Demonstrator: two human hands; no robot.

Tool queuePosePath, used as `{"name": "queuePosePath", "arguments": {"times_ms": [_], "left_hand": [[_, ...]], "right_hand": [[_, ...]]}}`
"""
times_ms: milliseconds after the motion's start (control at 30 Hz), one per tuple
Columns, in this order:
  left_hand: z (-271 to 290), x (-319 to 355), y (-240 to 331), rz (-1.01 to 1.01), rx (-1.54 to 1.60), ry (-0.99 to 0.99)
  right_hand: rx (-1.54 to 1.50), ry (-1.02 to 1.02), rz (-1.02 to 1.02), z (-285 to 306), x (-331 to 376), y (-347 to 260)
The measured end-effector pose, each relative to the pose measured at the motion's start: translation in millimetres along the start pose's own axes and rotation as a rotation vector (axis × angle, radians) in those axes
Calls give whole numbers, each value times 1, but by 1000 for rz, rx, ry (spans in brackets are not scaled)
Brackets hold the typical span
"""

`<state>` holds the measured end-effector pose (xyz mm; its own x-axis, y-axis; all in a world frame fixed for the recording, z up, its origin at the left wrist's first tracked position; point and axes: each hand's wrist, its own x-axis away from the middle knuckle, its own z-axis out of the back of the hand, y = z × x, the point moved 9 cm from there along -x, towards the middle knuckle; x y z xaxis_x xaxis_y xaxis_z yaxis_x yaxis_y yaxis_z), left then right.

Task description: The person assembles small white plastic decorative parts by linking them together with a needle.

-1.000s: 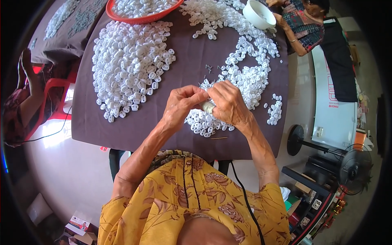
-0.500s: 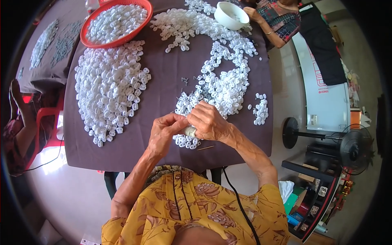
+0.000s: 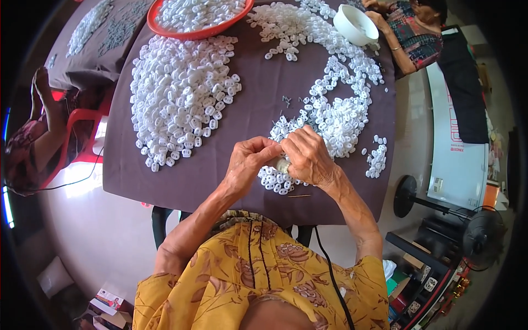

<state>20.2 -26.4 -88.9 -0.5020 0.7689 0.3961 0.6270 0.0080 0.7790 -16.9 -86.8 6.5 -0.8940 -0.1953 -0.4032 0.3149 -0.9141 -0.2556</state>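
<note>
Both hands meet over the near middle of the brown-covered table, fingertips nearly touching. My left hand is closed in a pinch, thumb against forefinger; what lies in the pinch is too small to make out. My right hand is curled closed beside it, its fingers hiding what it holds. Between them shows a pale, wrapped-looking piece; I cannot tell if it is held or wound round a finger. Just under and beyond the hands spread small white oval plastic pieces, many with two dark holes. A thin brownish stick lies near my right wrist.
A larger heap of white pieces lies left, below a red basket full of them. Small grey pins lie mid-table. At the far right, another person's hand is by a white bowl. A fan stands right.
The view has shifted, so the table and heaps sit further right and higher in the picture. My hands stay together in nearly the same closed pose.
</note>
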Motion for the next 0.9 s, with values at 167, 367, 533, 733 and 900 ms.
{"name": "queuePosePath", "arguments": {"times_ms": [167,367,533,733,900], "left_hand": [[-5,0,6,-33,-2,-24],[-10,7,5,15,-52,-95],[-13,12,-2,61,-58,-123],[-11,8,-1,65,-32,-120],[39,0,41,-172,-209,162]], "right_hand": [[0,16,15,-2,3,1],[-40,-44,57,0,9,-2],[-74,-9,105,3,15,-8],[-123,-54,51,1,11,0],[-158,-8,-162,1,14,35]]}}
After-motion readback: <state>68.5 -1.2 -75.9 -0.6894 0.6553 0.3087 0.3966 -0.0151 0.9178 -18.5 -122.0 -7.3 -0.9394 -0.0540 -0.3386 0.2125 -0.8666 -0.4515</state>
